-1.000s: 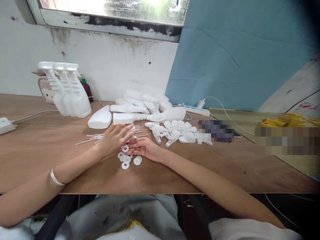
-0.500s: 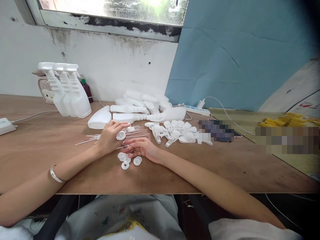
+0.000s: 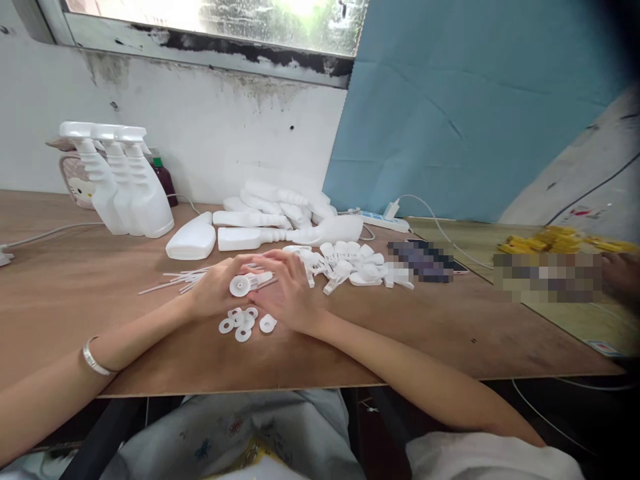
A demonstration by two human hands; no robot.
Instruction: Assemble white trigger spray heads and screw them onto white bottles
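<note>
A white spray trigger head (image 3: 240,286) lies between my hands, its round collar facing me. My left hand (image 3: 213,288) has its fingers curled around the collar end. My right hand (image 3: 291,293) meets it from the other side, fingers bent over the far end and thumb below, hiding part of the piece. Just below the hands, several white ring washers (image 3: 243,333) lie on the table, with another washer (image 3: 268,323) a little to the right. Thin white dip tubes (image 3: 163,283) stick out behind my left hand. A pile of white trigger heads (image 3: 350,267) spreads to the right.
White bottles (image 3: 315,230) lie heaped at the back, near one lying bottle (image 3: 191,237). Three bottles with spray heads (image 3: 127,177) stand at left. A power strip (image 3: 380,220) is by the wall; another person's hand (image 3: 620,277) shows at far right, near yellow pieces (image 3: 545,240).
My right hand has risen from beside the washers to the spray trigger head and closed over it. The head is now tilted with its body pointing right. Another person's hand has appeared at far right.
</note>
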